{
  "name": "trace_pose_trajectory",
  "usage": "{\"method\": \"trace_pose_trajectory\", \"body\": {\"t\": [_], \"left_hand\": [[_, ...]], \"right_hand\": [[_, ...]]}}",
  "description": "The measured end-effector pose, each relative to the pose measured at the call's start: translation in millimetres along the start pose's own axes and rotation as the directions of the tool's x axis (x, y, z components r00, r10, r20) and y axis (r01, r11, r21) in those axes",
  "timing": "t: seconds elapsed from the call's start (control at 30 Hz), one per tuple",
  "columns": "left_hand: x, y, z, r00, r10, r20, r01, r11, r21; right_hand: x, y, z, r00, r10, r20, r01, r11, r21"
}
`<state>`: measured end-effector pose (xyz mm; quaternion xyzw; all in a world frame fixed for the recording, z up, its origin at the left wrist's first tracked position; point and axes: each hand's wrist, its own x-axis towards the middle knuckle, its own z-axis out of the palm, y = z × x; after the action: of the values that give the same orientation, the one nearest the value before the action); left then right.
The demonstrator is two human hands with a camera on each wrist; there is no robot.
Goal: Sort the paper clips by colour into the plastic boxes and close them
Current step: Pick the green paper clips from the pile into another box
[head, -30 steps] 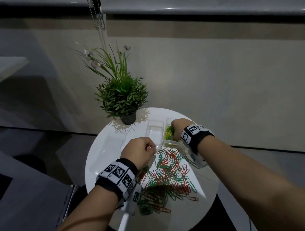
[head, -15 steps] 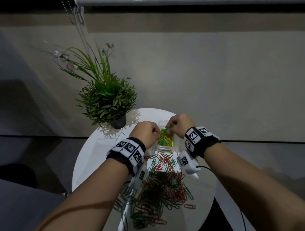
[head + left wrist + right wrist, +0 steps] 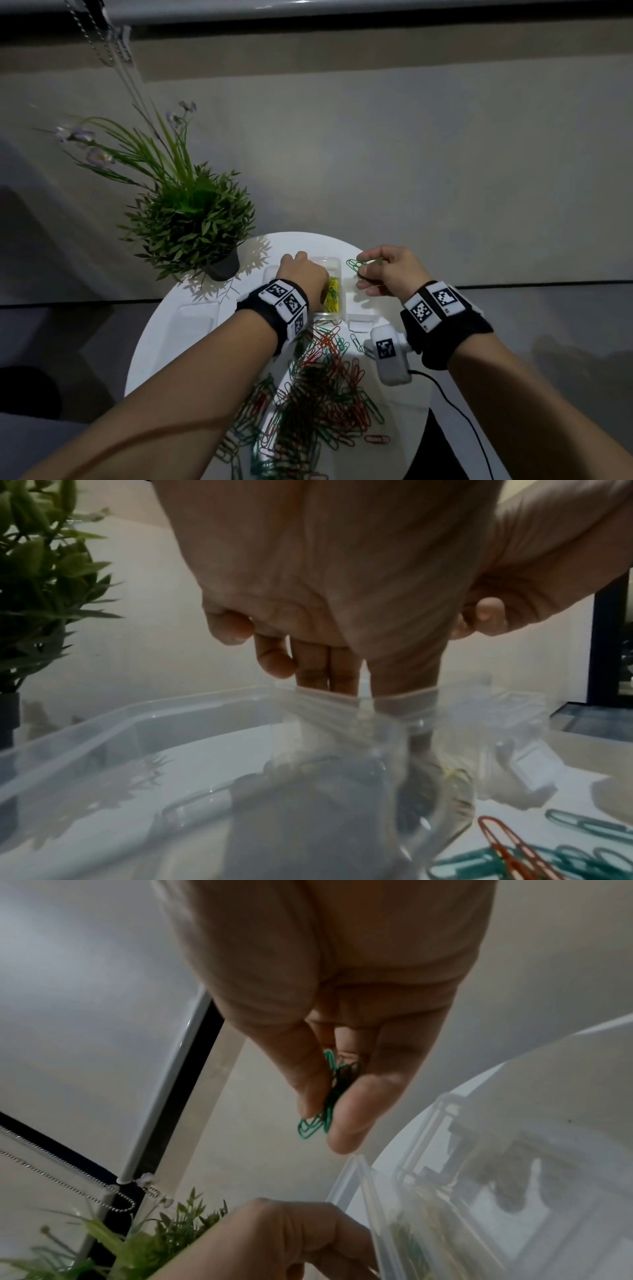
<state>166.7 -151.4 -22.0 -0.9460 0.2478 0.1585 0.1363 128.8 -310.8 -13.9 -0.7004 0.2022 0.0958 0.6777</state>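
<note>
- Right hand [image 3: 388,272] pinches a small bunch of green paper clips [image 3: 356,265] between thumb and fingertips, raised clear of the surface [image 3: 164,346], above and just right of the clear box of yellow clips [image 3: 331,294]. The wrist view confirms the pinch: green clips [image 3: 320,1118] protrude below the thumb.
- Judgement: the greens are being kept out of the yellow box, bound for a separate one.
- Left hand [image 3: 303,274] rests at the left wall of that same box, fingers curled down over the rim; the wrist view shows fingertips [image 3: 329,674] behind the clear plastic edge. Whether they clamp the wall or merely press it I cannot tell. Likely purpose: steadying the box.
- Both forearms reach forward, wrists bent down, the right held higher than the left.
- An empty clear box [image 3: 198,315] lies to the left; further clear plastic [image 3: 363,317] sits just right of the yellow box.
- Unsorted red and green clips [image 3: 322,387] lie heaped on the near side. Sorting is far from complete.
- A potted plant [image 3: 191,222] stands at the far left edge.
</note>
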Motion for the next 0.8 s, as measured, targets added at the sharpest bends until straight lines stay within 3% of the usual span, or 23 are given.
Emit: {"method": "trace_pose_trajectory", "body": {"t": [0.2, 0.3, 0.37, 0.43, 0.57, 0.8], "left_hand": [[2, -3, 3, 0.999, 0.010, -0.045, -0.011, 1.000, -0.029], [0, -8, -1, 0.996, -0.031, -0.090, 0.006, 0.963, -0.270], [-4, -18, 0, 0.992, -0.095, -0.077, 0.039, 0.842, -0.538], [-10, -31, 4, 0.982, -0.172, -0.071, 0.060, 0.653, -0.755], [-33, -57, 20, 0.931, -0.343, -0.122, 0.039, 0.428, -0.903], [-58, -80, 52, 0.905, -0.408, -0.123, 0.044, 0.375, -0.926]], "right_hand": [[-5, 12, 7, 0.998, -0.007, 0.070, 0.005, 1.000, 0.020], [-6, 16, 9, 0.997, -0.006, 0.079, 0.005, 1.000, 0.016], [-6, 18, 9, 0.998, -0.001, 0.071, 0.000, 1.000, 0.013], [-7, 18, 10, 0.998, 0.003, 0.061, -0.003, 1.000, 0.005], [-8, 10, 29, 0.994, -0.029, 0.104, 0.032, 0.999, -0.031], [-2, -3, 100, 0.981, -0.094, 0.168, 0.129, 0.969, -0.211]]}}
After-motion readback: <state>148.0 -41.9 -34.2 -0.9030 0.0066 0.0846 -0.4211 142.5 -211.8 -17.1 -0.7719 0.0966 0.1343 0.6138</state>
